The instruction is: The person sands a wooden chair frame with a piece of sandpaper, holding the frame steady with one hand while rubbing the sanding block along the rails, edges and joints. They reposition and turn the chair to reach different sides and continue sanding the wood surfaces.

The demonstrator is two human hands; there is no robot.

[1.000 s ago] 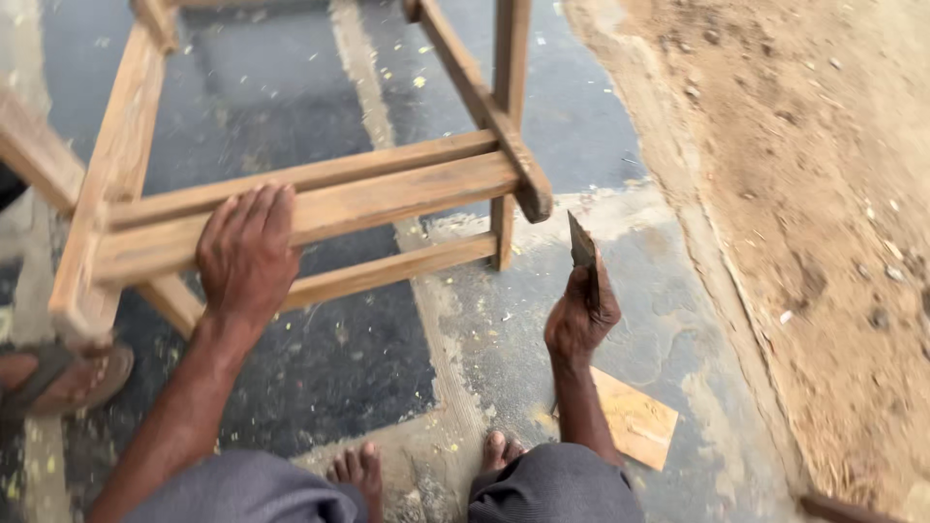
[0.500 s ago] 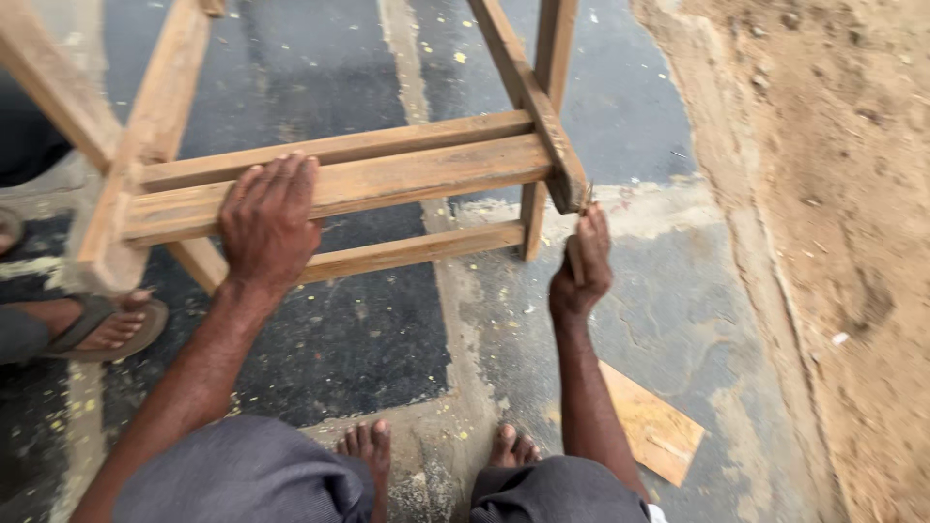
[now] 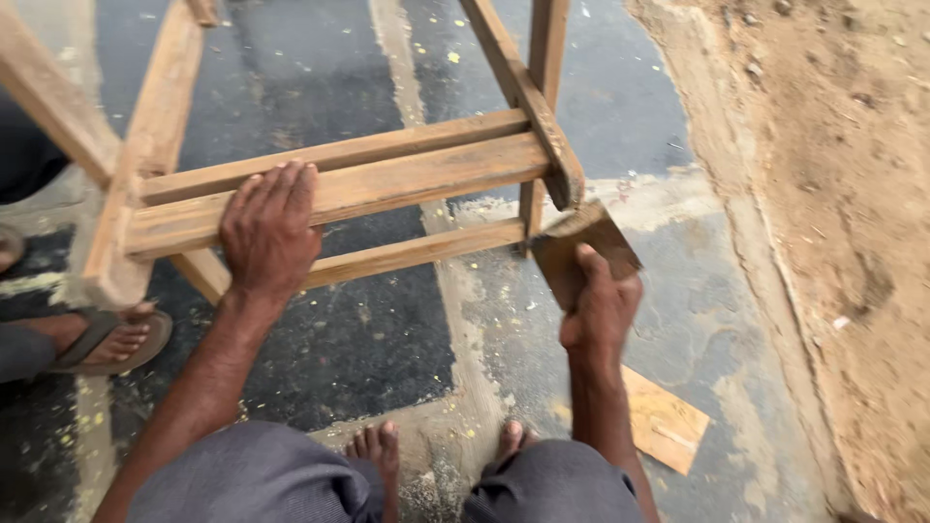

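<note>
Right hand point(image 3: 601, 315) raised wooden block point(image 3: 584, 250) to frame point(image 3: 349, 189), left hand point(image 3: 266, 232) pressing

— The frame point(image 3: 339, 189)?
— Bare, unfinished wood, matt and rough-sawn.
— And the block point(image 3: 586, 247) in the right hand point(image 3: 601, 315)?
— Wood too, dull brown.
— The floor point(image 3: 368, 339)?
— Dark, matt, dusted with sawdust.

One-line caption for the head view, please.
Left hand presses flat on a wooden frame while the right hand grips a flat wooden block against its corner.
</note>
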